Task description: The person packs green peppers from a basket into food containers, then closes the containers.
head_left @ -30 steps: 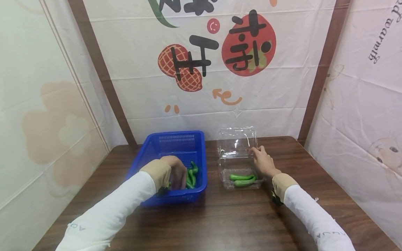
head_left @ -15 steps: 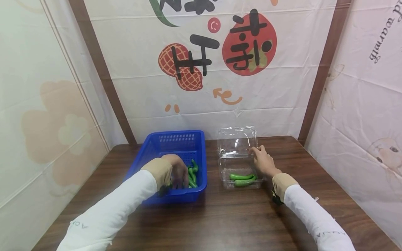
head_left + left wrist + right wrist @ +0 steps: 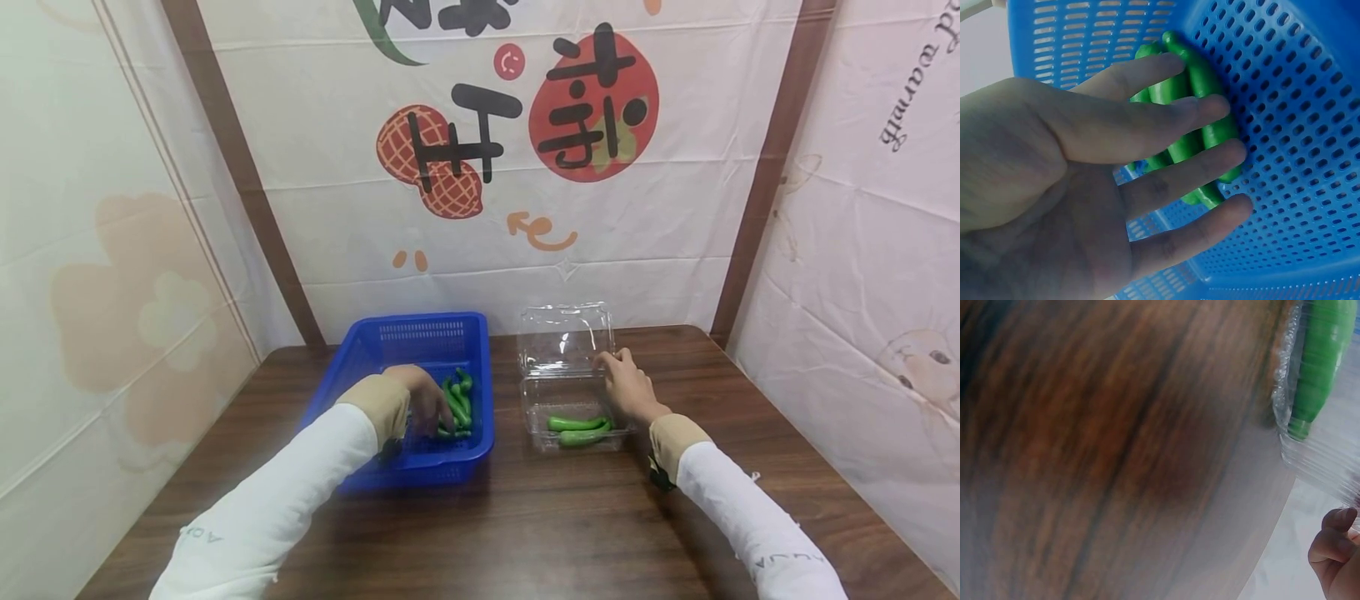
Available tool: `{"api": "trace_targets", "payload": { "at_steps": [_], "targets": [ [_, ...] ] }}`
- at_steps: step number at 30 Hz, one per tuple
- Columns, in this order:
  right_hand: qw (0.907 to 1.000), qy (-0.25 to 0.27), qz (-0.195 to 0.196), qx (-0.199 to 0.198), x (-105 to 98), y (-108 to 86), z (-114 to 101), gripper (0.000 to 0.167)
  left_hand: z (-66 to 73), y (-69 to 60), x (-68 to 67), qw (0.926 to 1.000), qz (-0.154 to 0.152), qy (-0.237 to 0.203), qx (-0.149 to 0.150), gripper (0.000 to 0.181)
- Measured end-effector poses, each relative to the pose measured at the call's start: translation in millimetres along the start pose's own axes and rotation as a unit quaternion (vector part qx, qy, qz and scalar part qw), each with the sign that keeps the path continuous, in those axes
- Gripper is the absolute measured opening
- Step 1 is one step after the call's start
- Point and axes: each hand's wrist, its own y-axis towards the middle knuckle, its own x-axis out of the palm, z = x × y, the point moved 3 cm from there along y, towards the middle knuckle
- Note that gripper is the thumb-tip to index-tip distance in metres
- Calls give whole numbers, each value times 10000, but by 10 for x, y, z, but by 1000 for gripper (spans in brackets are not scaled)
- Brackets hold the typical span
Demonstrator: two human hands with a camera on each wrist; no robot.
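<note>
- The left hand [image 3: 422, 398] reaches down inside a blue plastic basket [image 3: 435, 475]; its fingers [image 3: 1191, 175] are spread and nearly straight, wrapped around nothing.
- Long green peppers [image 3: 1204, 78] lie in a heap on the basket's floor, toward its right side in the head view; the fingers are right over them, and whether they touch cannot be told.
- The right hand [image 3: 628, 385] is at the right edge of a clear plastic clamshell container [image 3: 566, 389], fingers bent in a pinch on its rim close to the hinge.
- The container stands on the counter [image 3: 540, 533] to the right of the basket, a gap between them, its transparent lid [image 3: 564, 337] raised at the back.
- Two green peppers [image 3: 581, 437] lie side by side in the container's near part.
- Both arms wear white sleeves [image 3: 255, 508] and beige wristbands [image 3: 678, 437].
- A white printed cloth [image 3: 322, 225] hangs behind the counter.
</note>
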Motion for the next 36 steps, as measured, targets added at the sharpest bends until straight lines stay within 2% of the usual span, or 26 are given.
{"api": "trace_targets", "payload": {
  "at_steps": [3, 7, 9, 13, 17, 21, 26, 31, 34, 36],
  "targets": [
    [10000, 6, -2, 11, 6, 6, -2, 26, -21, -3, -21, 9991, 208, -359, -51, 49],
    [10000, 0, 5, 17, 8, 16, -1, 26, -25, 15, -57, 9985, 113, -497, 187, 46],
    [10000, 1, 15, -2, 3, 23, 4, 26, -25, 29, -82, 9971, 226, -658, 292, 40],
    [10000, 9, 3, -29, 4, 32, 24, 26, -16, 45, -157, 9908, 828, -877, 613, 30],
    [10000, -4, -46, -54, 15, 32, 45, 26, 6, 25, -255, 9809, 1638, -598, 861, 25],
    [10000, 35, -75, -51, 23, 23, 60, 25, 17, 13, -350, 9704, 2247, -291, 841, 20],
    [9998, 100, -148, 21, 30, 19, 69, 26, -40, 75, -412, 9580, 2778, -148, 693, 19],
    [9999, 73, -134, 30, 26, 31, 75, 26, -92, 181, -437, 9467, 3175, -237, 497, 21],
    [9999, 55, -94, -10, 23, 38, 74, 26, -94, 242, -437, 9404, 3359, -251, 465, 23],
    [10000, 54, -73, -33, 22, 43, 71, 25, -93, 287, -428, 9363, 3456, -303, 552, 25]
  ]
}}
